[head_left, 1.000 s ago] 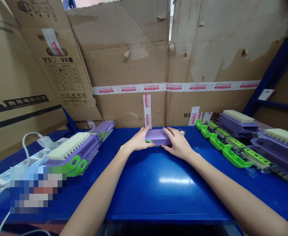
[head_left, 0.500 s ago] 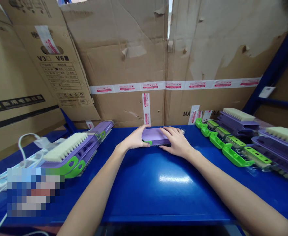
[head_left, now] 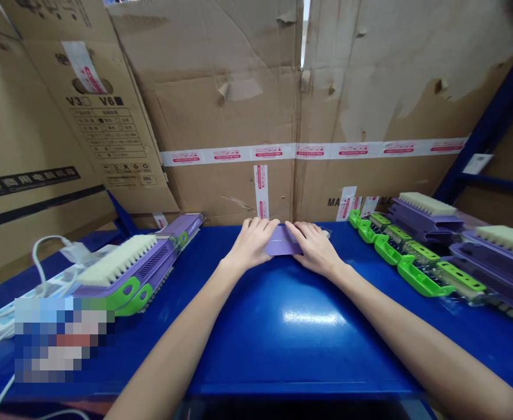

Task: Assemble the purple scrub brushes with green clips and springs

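A flat purple plastic part (head_left: 282,245) lies at the far middle of the blue table (head_left: 282,344), close to the cardboard wall. My left hand (head_left: 252,242) covers its left end with the fingers curled over the top. My right hand (head_left: 314,246) lies on its right end, fingers pressed down over it. Only a small patch of the purple top shows between the two hands.
Purple brush units with green ends and cream bristles (head_left: 125,269) lie at the left, beside white cables (head_left: 46,256). A row of green-ended parts (head_left: 414,262) and more purple brush units (head_left: 431,214) stand at the right. Cardboard boxes (head_left: 238,116) wall off the back.
Both hands have closed in over the purple part, covering more of it. The green spot at its left corner is now hidden under my left hand.
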### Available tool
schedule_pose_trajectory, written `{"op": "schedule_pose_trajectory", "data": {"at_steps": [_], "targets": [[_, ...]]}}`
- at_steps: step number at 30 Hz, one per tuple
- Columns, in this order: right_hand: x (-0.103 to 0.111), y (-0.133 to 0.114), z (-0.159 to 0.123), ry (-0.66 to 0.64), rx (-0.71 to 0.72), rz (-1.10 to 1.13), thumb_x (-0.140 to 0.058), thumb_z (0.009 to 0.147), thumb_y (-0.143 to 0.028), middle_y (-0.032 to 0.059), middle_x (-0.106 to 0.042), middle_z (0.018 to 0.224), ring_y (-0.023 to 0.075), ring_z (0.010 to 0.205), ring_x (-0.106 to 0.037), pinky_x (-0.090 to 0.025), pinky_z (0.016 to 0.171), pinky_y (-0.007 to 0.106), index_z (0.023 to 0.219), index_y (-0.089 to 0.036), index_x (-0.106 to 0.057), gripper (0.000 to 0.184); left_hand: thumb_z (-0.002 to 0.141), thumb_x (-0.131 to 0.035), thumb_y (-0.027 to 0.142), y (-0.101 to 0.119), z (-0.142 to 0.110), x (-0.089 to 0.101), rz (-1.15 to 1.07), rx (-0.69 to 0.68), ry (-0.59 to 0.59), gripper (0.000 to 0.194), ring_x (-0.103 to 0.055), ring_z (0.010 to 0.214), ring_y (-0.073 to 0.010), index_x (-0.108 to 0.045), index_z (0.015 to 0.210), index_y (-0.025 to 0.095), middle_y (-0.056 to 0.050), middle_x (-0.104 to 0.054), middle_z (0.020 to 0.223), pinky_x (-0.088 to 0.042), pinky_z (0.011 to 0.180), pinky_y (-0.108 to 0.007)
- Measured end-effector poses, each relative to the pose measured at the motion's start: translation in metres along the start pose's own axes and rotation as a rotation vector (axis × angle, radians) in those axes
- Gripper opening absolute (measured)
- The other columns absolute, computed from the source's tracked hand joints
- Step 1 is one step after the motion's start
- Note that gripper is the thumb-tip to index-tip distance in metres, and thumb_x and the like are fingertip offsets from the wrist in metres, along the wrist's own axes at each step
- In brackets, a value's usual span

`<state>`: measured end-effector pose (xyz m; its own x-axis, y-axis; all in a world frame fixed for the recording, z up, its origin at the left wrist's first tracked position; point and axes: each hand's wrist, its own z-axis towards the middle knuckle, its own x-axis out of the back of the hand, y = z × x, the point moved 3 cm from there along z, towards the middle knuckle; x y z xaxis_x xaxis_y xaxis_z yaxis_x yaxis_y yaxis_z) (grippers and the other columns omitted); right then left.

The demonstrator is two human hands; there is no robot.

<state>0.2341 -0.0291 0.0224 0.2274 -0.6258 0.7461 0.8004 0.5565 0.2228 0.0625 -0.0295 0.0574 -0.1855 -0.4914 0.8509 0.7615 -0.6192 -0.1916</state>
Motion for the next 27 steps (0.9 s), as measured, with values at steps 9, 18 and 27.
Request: {"op": "schedule_pose_trajectory", "data": {"at_steps": [9, 18, 27], "targets": [[0.0, 0.0, -0.001, 0.022, 0.018, -0.005, -0.052, 0.075, -0.02, 0.0185, -0.051, 0.122, 0.0304, 0.111, -0.046, -0.037, 0.096, 0.045, 0.141, -0.008, -0.031, 0.07, 0.068, -0.065, 0.032, 0.002, 0.0, -0.001, 0.074, -0.006, 0.016, 0.06, -0.051, 0.097, -0.0281, -0.046, 0.122, 0.013, -0.012, -0.061, 0.107, -0.03, 0.081, -0.038], [0.001, 0.008, -0.006, 0.092, 0.022, 0.061, -0.053, 0.075, -0.019, 0.0179, -0.05, 0.124, 0.0306, 0.111, -0.046, -0.038, 0.096, 0.048, 0.143, -0.011, -0.027, 0.073, 0.072, -0.062, 0.034, 0.004, 0.0, 0.002, -0.084, -0.035, 0.083, 0.054, -0.054, 0.098, -0.0261, -0.047, 0.12, 0.016, -0.012, -0.06, 0.118, -0.032, 0.076, -0.035], [0.013, 0.012, -0.011, 0.182, -0.161, 0.129, -0.058, 0.081, -0.039, 0.0167, -0.049, 0.127, 0.0304, 0.115, -0.047, -0.043, 0.093, 0.046, 0.144, -0.018, -0.026, 0.074, 0.064, -0.071, 0.039, -0.014, 0.0, 0.011, -0.189, 0.15, 0.214, 0.068, -0.052, 0.102, -0.0267, -0.046, 0.124, 0.019, -0.008, -0.059, 0.114, -0.037, 0.082, -0.037]]}}
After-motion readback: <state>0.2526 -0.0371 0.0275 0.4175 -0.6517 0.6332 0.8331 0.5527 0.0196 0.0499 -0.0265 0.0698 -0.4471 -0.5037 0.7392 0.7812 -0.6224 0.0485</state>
